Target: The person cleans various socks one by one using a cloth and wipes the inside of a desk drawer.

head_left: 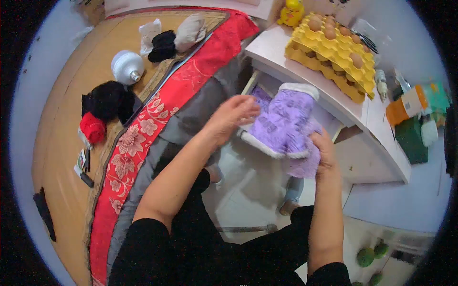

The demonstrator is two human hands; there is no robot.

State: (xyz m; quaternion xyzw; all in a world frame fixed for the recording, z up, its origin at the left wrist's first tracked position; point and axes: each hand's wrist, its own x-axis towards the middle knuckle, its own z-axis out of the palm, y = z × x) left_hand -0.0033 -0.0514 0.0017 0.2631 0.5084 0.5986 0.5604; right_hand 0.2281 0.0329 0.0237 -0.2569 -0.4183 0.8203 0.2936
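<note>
My right hand [325, 151] is closed on a purple plush piece [286, 119] with white fleece trim at two ends, perhaps a fluffy sleeve or mitten. A paler lilac fluffy part [305, 164] hangs beneath it, against my right palm. My left hand [234, 117] is at the left of the plush piece, fingers stretched out and slightly blurred, with nothing held in them. Behind the plush piece an open drawer [248, 86] juts from the white cabinet [267, 47]. More purple fabric [260, 97] shows at the drawer's left side; the piece hides much of its inside.
Yellow egg trays [329, 57] with eggs and a yellow duck figure [291, 13] stand on the cabinet. At left, a bed [62, 143] with a red floral cover edge [131, 143] carries a large white bulb [127, 66], black cloth [109, 100] and a red bundle [93, 127].
</note>
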